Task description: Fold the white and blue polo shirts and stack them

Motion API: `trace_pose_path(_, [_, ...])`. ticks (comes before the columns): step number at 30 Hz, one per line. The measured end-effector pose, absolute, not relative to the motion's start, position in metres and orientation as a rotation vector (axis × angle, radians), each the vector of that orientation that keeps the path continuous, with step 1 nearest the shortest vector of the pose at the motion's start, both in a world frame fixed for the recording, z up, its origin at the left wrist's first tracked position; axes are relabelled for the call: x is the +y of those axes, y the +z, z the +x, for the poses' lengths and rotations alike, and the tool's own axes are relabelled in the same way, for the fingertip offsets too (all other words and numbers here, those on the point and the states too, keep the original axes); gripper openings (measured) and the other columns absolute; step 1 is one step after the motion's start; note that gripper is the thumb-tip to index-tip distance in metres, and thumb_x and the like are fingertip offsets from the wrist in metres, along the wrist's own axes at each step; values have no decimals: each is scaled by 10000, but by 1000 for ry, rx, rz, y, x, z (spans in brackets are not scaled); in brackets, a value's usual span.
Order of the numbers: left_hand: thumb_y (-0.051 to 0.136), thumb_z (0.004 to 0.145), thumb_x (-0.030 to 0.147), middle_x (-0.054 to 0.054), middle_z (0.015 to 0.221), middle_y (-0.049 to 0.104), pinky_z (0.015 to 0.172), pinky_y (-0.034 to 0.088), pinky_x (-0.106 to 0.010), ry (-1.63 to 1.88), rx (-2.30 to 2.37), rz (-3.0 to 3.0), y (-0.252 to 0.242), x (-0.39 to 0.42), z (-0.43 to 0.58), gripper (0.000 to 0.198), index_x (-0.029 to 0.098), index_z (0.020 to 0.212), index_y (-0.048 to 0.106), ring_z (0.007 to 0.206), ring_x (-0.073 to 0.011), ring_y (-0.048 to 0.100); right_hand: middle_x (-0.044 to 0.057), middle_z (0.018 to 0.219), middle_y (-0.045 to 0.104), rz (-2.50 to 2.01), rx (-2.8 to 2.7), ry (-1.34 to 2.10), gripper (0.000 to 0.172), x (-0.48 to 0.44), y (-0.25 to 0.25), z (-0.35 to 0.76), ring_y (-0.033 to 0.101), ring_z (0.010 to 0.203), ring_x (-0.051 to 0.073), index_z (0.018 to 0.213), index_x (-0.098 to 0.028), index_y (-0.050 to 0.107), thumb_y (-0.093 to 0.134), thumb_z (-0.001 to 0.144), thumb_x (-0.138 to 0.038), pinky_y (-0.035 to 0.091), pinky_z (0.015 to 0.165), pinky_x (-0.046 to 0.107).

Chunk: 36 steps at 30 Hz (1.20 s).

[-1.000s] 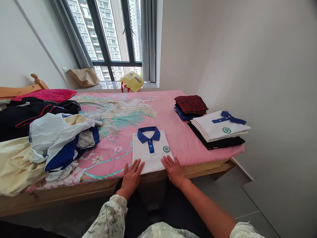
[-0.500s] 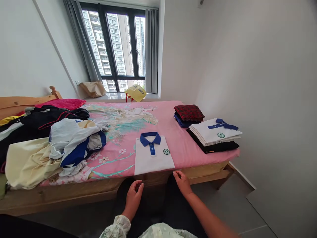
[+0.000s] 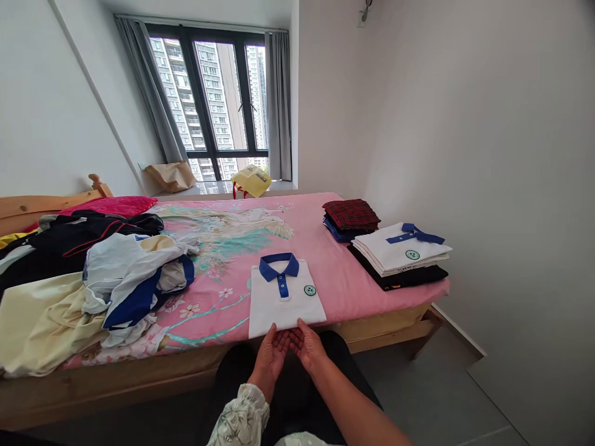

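A folded white polo shirt point(image 3: 297, 306) with a blue collar, a buttoned blue placket and a round green badge lies flat at the bed's front edge, collar away from me. My left hand point(image 3: 271, 354) is at the shirt's lower edge, palm up, fingers apart from the thumb. Beside it, my right hand point(image 3: 307, 348) mirrors that pose, its thumb tip at the hem. The fingers of both hands nearly meet in the middle. Neither hand holds anything that I can see; whether the fingertips touch the cloth from below is hidden.
Right on the bed, folded white polo shirts point(image 3: 395, 251) rest on black garments point(image 3: 421, 277), near a folded red plaid garment point(image 3: 352, 214). A loose clothes heap point(image 3: 125, 272) covers the left. A yellow bag point(image 3: 251, 180) and brown paper bag point(image 3: 171, 176) sit by the window.
Both hands have moved inward and forward from over my knees to the shirt's near edge, turning palms up. The shirt lies in the same place. The camera view has tilted slightly.
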State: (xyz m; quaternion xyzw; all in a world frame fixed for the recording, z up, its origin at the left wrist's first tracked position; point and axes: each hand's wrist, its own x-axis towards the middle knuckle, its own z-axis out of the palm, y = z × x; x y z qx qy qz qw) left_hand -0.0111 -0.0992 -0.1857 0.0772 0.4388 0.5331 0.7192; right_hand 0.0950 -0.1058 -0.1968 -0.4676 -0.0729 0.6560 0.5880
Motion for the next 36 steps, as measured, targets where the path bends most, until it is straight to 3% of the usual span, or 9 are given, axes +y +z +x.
trace_pose_path(4, [669, 766, 255, -67, 770, 686, 561, 502, -233, 1109, 958, 122, -181, -90, -7, 179, 126, 879, 616, 679, -154, 662, 63, 833, 696, -1079, -63, 1490, 352, -96, -196, 88, 649, 697, 169, 900, -156, 603, 663, 713, -449, 461, 494, 235])
trace_pose_path(9, [694, 734, 282, -51, 703, 674, 517, 473, -249, 1047, 1038, 100, -180, -75, 6, 217, 127, 870, 623, 580, -155, 634, 43, 825, 699, -1101, 41, 1359, 329, -81, -192, 70, 661, 755, 180, 914, -168, 591, 696, 692, -388, 501, 541, 253])
trace_pose_path(17, [572, 836, 274, 60, 599, 597, 509, 424, -232, 1152, 1253, 62, -177, -58, -24, 200, 247, 1034, 556, 468, -101, 547, -8, 665, 624, -1151, 122, 1203, 239, -74, -188, 108, 598, 564, 120, 815, -178, 551, 656, 736, -378, 457, 475, 220])
trace_pose_path(21, [513, 873, 253, 69, 626, 591, 534, 458, -199, 1251, 1277, 13, -178, -66, -53, 71, 269, 926, 558, 518, -77, 572, 0, 699, 631, -1139, 35, 1237, 289, -86, -187, 129, 611, 584, 121, 844, -172, 564, 688, 701, -390, 461, 481, 214])
trace_pose_path(24, [499, 879, 349, 46, 736, 641, 626, 508, -222, 1281, 1192, -40, -183, -82, -57, 116, 262, 861, 573, 652, -88, 634, 15, 759, 640, -1142, -68, 1269, 384, -91, -184, 134, 624, 613, 133, 915, -177, 561, 654, 709, -488, 476, 479, 226])
trace_pose_path(26, [483, 884, 370, 17, 869, 674, 690, 527, -250, 1215, 1097, -30, -187, -94, -49, 161, 252, 879, 593, 774, -111, 662, 13, 730, 629, -1172, -107, 1274, 400, -92, -183, 136, 624, 595, 137, 927, -172, 553, 633, 717, -503, 483, 476, 234])
trace_pose_path(30, [482, 888, 244, -54, 1068, 672, 740, 538, -287, 1062, 976, 65, -190, -108, -13, 176, 222, 1008, 608, 916, -155, 667, -6, 660, 603, -1230, -161, 1274, 326, -89, -181, 143, 618, 553, 139, 925, -166, 533, 615, 711, -398, 485, 467, 236])
trace_pose_path(36, [577, 805, 91, -52, 840, 710, 709, 555, -278, 1230, 912, 2, -174, -99, 30, 148, 164, 931, 605, 787, -155, 687, -6, 707, 616, -1195, -220, 1322, 288, -97, -178, 149, 599, 597, 129, 885, -177, 540, 636, 655, -321, 473, 499, 227])
